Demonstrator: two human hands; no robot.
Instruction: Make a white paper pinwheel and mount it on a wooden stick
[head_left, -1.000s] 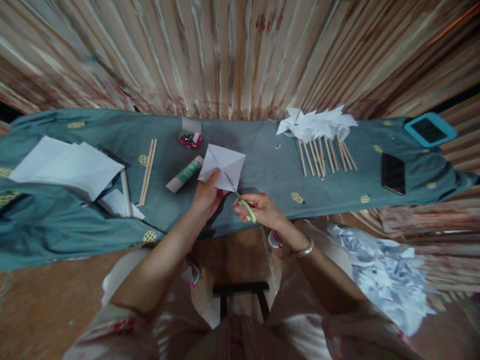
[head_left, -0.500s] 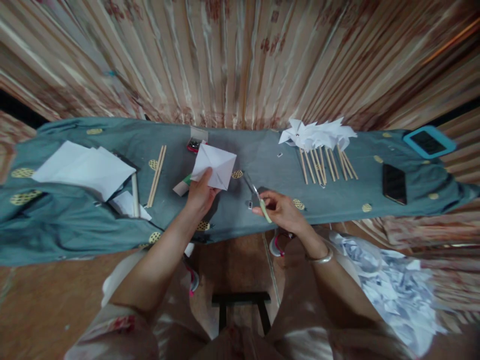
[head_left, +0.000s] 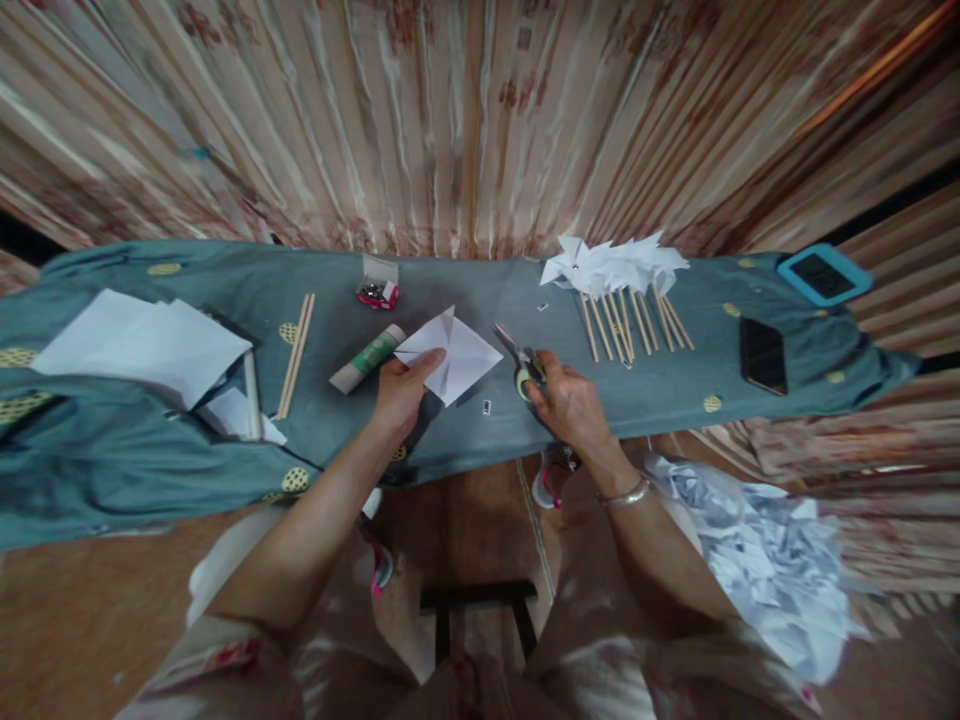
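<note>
Head view, nearest stuff first: a dark stool (head_left: 478,598) sat between the person's knees, with a heap of paper scraps (head_left: 772,560) on the floor off to the right.

Up at the near edge of the teal tablecloth (head_left: 187,440), the left hand (head_left: 397,390) was pinching a white paper square (head_left: 454,355) by its near corner. The sheet hung just over the cloth, right beside the glue stick (head_left: 367,357). The right hand (head_left: 570,400) was down on the cloth, curled over the handle of the scissors (head_left: 521,365). I honestly couldn't tell whether it was actually gripping them or just resting on top.

Further back were a pair of wooden sticks (head_left: 295,340), a stack of blank sheets (head_left: 142,345), a small red box (head_left: 377,290), finished pinwheels (head_left: 611,265) and a black phone (head_left: 763,356), then the curtain (head_left: 480,120).

What could go wrong: the square was only held by one corner, so a careless tug could crease or tear its cut flaps. The scissors' blades also lay close to it, so a sideways nudge might snag it.

Compared with a second earlier, the blades were out of the paper. Half a second back the scissors were up in the air; now they lay flat on the cloth, and the sheet had dropped lower and flatter.
</note>
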